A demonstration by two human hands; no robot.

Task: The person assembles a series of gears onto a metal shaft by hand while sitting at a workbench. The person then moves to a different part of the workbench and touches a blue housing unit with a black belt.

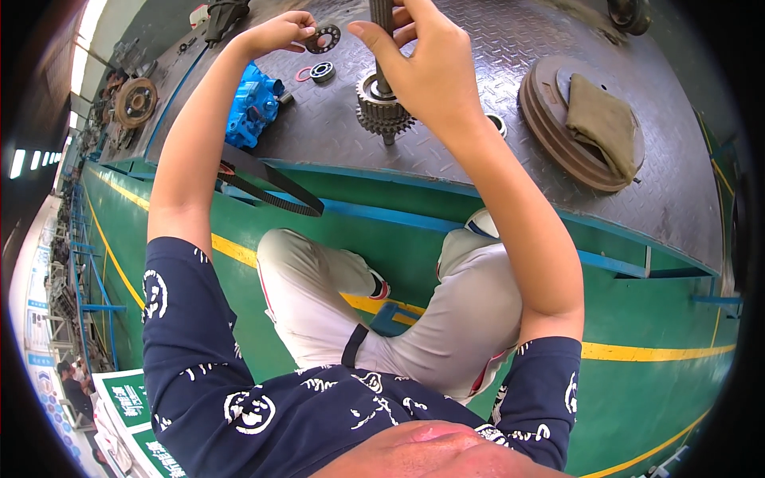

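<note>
My left hand point(280, 32) pinches a dark flat ring with holes around it point(333, 33), held above the table. My right hand point(437, 68) is wrapped around a splined gear shaft point(382, 78), its thumb crossing in front of the shaft and its fingers partly hidden behind. The shaft stands upright, with toothed gears point(384, 115) stacked near its lower end. Below the ring in my left hand lie a ball bearing point(322, 72) and a thin red ring point(303, 74). Another metal ring point(496, 124) lies partly behind my right forearm.
The steel-plate table point(478, 171) has a blue-edged frame. A blue housing point(253, 103) sits beside my left forearm. A black toothed belt point(275, 190) hangs over the near edge. To the right, a grooved rusty pulley point(550, 131) carries a folded olive cloth point(602, 123).
</note>
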